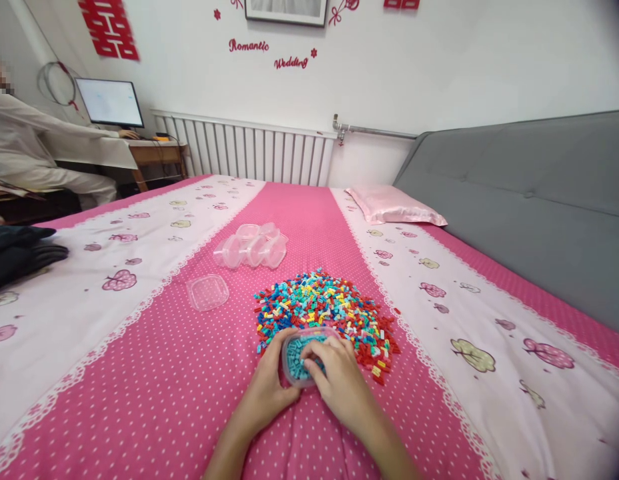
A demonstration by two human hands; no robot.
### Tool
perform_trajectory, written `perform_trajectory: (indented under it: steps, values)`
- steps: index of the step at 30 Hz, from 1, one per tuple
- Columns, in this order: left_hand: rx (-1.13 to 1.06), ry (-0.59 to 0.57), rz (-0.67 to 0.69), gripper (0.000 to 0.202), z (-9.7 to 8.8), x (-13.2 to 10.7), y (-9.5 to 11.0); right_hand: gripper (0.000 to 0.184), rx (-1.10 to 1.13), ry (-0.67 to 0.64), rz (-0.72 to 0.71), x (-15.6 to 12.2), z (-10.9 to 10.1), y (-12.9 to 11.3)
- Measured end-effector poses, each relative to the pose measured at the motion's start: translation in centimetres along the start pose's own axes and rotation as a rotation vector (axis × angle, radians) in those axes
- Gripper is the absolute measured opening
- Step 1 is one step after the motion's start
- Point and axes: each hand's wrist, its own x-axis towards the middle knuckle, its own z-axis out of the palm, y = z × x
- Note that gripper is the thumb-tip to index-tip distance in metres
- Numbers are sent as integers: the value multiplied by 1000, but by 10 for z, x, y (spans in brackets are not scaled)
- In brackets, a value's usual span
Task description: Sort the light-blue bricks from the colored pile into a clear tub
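Observation:
A clear plastic container (285,360) holding many teal building bricks (295,348) is near the front of the bed. My left hand (273,375) grips its left side, thumb toward me and fingers round the far side. Over the container's right part is my right hand (334,367), its fingers bent down among the teal bricks. Whether a brick is between those fingertips is too small to tell. Just beyond the container spreads a large heap of small mixed-colour bricks (319,300), in red, yellow, blue, white and teal.
A clear lid (208,293) lies left of the heap, and several clear containers (252,247) are grouped behind it. A pink pillow (394,204) rests by the grey headboard (519,167). Dark cloth (24,253) lies at the left edge. A person (34,143) sits at a desk with a monitor (111,102).

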Motion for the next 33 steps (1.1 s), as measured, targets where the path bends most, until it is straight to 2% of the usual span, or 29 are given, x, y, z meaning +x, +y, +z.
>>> perform_trajectory:
  steps: [3,7,16,21,27,33]
  values:
    - [-10,-6,-4,80,0,-1,-2,15,-16,22,-21,0,-5,4]
    - [-9,-10,-10,81,0,-1,-3,20,-81,-4,23,0,-9,7]
    - [-10,-17,-8,80,-1,0,1,21,-183,-162,35,11,-20,-2]
    - [-15,-25,-13,80,0,0,1,20,-172,-222,45,17,-19,-1]
    - [2,-28,-21,82,-1,-1,0,18,-158,-225,28,20,-18,0]
    - [8,-29,-22,82,-1,0,-4,25,-147,-206,-42,17,-16,5]
